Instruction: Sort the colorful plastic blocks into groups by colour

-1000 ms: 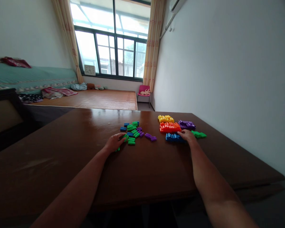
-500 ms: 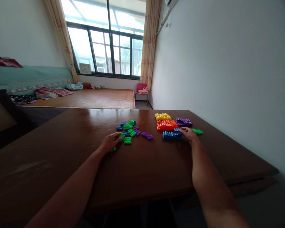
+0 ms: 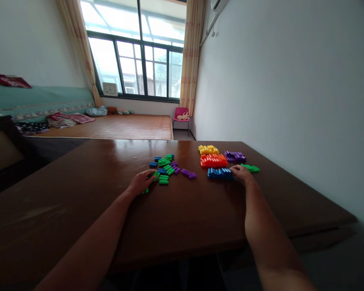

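Observation:
My left hand (image 3: pixel 141 182) rests on the table, thumb and fingertips closed about a small green plastic tube (image 3: pixel 157 175) at the near left of a mixed group. Loose green tubes (image 3: pixel 164 182), blue tubes (image 3: pixel 153 164) and purple tubes (image 3: pixel 188 173) lie around it. At the right end of a blue tube stack (image 3: pixel 220 173), my right hand (image 3: pixel 242 173) has its fingers pinched low against the last blue piece, which they mostly hide. Behind that stack sit an orange-red pile (image 3: pixel 214 161) and a yellow pile (image 3: pixel 208 149).
A purple pile (image 3: pixel 235 156) and a green group (image 3: pixel 251 168) lie beyond my right hand. All stand on a dark brown table (image 3: pixel 182 218). A wall (image 3: pixel 285 101) runs along the right; a bed (image 3: pixel 130 125) and a pink chair (image 3: pixel 182 114) are behind the table.
My right hand has lowered slightly, bringing the blue tube from above the blue stack down to its right end. My left hand stays by the green tubes.

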`<state>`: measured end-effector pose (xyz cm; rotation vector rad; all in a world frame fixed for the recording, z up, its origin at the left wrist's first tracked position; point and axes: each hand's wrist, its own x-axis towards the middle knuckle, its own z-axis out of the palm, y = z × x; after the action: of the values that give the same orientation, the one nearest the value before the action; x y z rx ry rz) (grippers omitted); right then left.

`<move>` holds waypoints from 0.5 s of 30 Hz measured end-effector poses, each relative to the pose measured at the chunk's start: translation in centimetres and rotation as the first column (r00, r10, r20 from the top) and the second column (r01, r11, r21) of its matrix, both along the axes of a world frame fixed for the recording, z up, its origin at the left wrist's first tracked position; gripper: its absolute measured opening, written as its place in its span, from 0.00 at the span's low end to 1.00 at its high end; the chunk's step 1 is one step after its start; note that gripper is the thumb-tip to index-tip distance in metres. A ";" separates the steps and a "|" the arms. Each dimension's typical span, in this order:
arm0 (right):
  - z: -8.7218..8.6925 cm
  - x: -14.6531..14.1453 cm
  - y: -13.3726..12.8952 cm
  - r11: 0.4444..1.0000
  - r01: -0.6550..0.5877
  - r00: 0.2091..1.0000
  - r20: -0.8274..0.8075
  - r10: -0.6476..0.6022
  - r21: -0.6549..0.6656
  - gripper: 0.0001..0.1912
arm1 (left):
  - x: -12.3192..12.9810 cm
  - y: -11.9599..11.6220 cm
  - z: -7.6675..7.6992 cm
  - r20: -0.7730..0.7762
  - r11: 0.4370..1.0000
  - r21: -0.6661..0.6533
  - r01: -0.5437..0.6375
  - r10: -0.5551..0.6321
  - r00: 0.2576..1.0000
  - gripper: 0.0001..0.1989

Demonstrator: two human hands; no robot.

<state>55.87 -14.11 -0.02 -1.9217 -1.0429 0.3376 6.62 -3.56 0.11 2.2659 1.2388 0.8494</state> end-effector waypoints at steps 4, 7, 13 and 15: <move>-0.2 0.0 0.2 1.000 0.002 1.000 -0.010 -0.002 0.006 0.08 | -0.1 0.1 -0.1 -0.016 1.000 0.007 0.000 0.001 1.000 0.23; -0.3 -0.1 0.3 0.999 -0.033 0.997 -0.068 0.034 0.019 0.09 | -0.1 0.1 -0.1 -0.019 1.000 0.017 -0.001 0.002 1.000 0.23; -0.4 -0.4 0.3 0.996 -0.068 0.995 -0.070 0.072 0.053 0.10 | 0.0 -0.2 0.2 -0.013 1.000 0.003 -0.003 0.004 1.000 0.23; -0.3 -0.4 0.3 0.997 -0.072 0.996 -0.053 0.073 0.033 0.10 | 0.0 -0.2 0.2 -0.020 1.000 -0.013 -0.004 0.004 1.000 0.24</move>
<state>55.51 -13.86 -0.36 -1.8402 -1.0777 0.4105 6.57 -3.77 0.28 2.2671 1.2546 0.8199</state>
